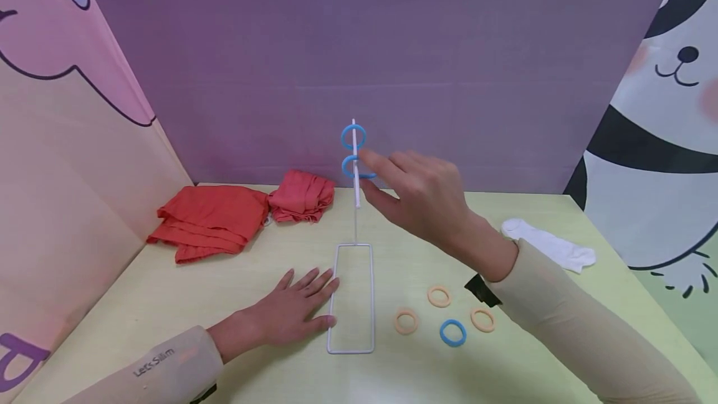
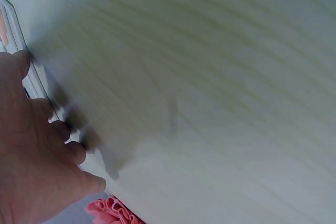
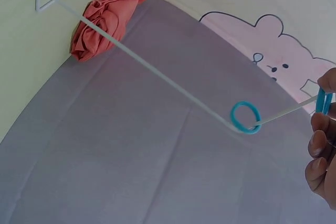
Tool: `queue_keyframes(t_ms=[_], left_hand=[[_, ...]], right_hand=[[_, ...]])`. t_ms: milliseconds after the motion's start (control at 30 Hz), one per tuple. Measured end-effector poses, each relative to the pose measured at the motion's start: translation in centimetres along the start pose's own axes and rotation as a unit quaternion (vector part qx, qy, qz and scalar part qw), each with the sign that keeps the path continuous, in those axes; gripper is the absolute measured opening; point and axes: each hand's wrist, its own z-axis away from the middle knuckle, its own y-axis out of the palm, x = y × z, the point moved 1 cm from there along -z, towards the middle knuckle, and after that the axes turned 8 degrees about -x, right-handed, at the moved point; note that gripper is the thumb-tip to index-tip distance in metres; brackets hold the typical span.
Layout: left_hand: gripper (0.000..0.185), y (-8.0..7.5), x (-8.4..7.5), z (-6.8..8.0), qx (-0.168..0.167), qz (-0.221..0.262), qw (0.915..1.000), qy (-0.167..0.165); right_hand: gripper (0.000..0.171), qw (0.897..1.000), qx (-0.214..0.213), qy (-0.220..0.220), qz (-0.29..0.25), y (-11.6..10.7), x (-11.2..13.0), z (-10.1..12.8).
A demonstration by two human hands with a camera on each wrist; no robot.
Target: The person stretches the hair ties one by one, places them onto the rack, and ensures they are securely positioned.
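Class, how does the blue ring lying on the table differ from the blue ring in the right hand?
The lying ring rests flat on the table, near peach rings; the held ring is raised above it, pinched by the right hand. In the head view, the lying ring shows whole, while the held ring is partly hidden by that hand. Both are blue and round.

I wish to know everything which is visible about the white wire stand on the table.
The stand is thin, pale, apparently coated metal wire. Its base, an open long rectangle, lies flat on the table. From its far side rises a slim upright, bending at the top into an arm pointing toward the person. One blue ring hangs at the bend; the right hand pinches a second blue ring at the arm. The left hand rests its fingers on the base's left side.
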Motion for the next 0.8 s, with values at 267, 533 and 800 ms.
queue_keyframes(t_ms=[267, 533, 800], left_hand=[[0.077, 0.1, 0.1, -0.1, 0.003, -0.002, 1.0000, -0.001], [0.077, 0.2, 0.2, -0.2, 0.009, -0.009, 0.9999, 0.001], [0.078, 0.3, 0.3, -0.1, 0.011, -0.003, 0.9999, 0.010]], right_hand=[[0.028, 0.999, 0.022, 0.012, 0.038, 2.0, -1.8, 0.0], [0.028, 0.998, 0.030, 0.032, 0.048, 3.3, -2.8, 0.5], [0.026, 0.998, 0.032, 0.040, 0.047, 4.3, -3.2, 0.7]])
